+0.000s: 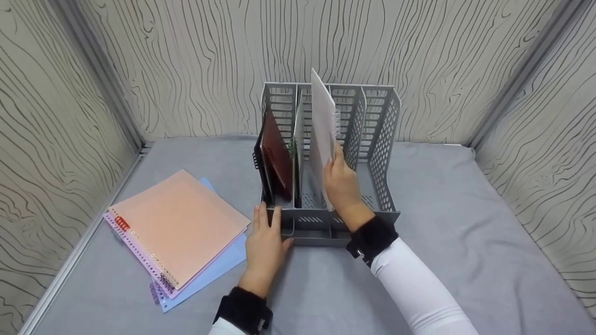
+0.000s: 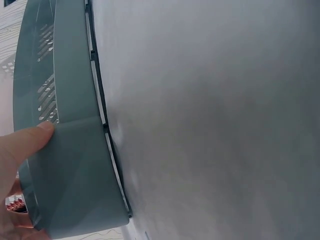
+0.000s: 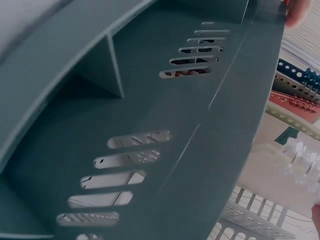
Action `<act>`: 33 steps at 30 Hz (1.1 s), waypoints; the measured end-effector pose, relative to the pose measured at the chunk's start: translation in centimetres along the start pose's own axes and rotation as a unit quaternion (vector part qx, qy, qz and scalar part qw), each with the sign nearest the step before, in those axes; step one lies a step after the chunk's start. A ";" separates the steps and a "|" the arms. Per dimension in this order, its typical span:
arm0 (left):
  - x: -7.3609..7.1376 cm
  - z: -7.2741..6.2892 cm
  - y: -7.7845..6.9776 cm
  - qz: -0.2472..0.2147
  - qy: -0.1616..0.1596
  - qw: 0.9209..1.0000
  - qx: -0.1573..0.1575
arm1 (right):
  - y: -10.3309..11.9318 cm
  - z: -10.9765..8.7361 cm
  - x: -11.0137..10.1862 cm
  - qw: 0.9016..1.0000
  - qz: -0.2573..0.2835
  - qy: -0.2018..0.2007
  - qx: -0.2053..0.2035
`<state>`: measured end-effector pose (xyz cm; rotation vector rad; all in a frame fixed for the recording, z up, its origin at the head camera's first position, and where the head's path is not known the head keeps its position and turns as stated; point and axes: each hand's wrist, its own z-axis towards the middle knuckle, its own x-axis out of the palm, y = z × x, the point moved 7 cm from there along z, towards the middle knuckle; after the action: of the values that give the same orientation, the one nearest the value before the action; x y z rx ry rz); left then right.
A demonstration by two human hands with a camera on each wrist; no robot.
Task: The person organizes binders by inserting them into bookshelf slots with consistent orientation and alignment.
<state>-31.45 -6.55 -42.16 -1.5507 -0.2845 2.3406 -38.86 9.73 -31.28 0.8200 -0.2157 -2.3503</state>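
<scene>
A grey desktop file organizer (image 1: pixel 321 228) stands in the middle of the table, divided into upright compartments. My right hand (image 1: pixel 344 184) grips a white spiral notebook (image 1: pixel 321 111) with clear rings, upright and slightly tilted within a middle compartment. Its rings show blurred at the right wrist view's edge. My left hand (image 1: pixel 265 244) holds the organizer's front left corner; the thumb (image 2: pixel 37 137) lies on the front wall and other fingers reach over its edge. A brown-red notebook (image 1: pixel 277 156) and a black-ringed notebook (image 1: pixel 260 170) stand in the leftmost compartment.
Left of the organizer lies a loose stack: an orange-covered binder notebook (image 1: pixel 181 223) with red rings over pink-purple and blue covers (image 1: pixel 214 270). Green rings (image 1: pixel 292 148) show beside the leftmost divider. Patterned wall panels (image 1: pixel 200 70) rise behind and at both sides of the grey-clothed table (image 1: pixel 447 223).
</scene>
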 end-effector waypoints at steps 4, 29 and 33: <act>0.0 -0.1 -0.1 -0.002 -0.005 1.000 0.003 | -0.1 0.3 1.1 1.000 0.009 0.007 -0.002; 0.2 -0.2 -0.3 0.011 -0.013 1.000 0.010 | -3.3 -1.9 6.4 0.992 0.041 0.093 0.075; 0.1 0.0 0.1 0.015 -0.017 1.000 0.008 | -3.0 -1.8 7.0 0.991 0.058 0.103 0.064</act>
<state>-31.49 -6.57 -42.31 -1.5200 -0.2503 2.3875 -43.56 7.87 -37.32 1.0768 -0.3209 -2.1423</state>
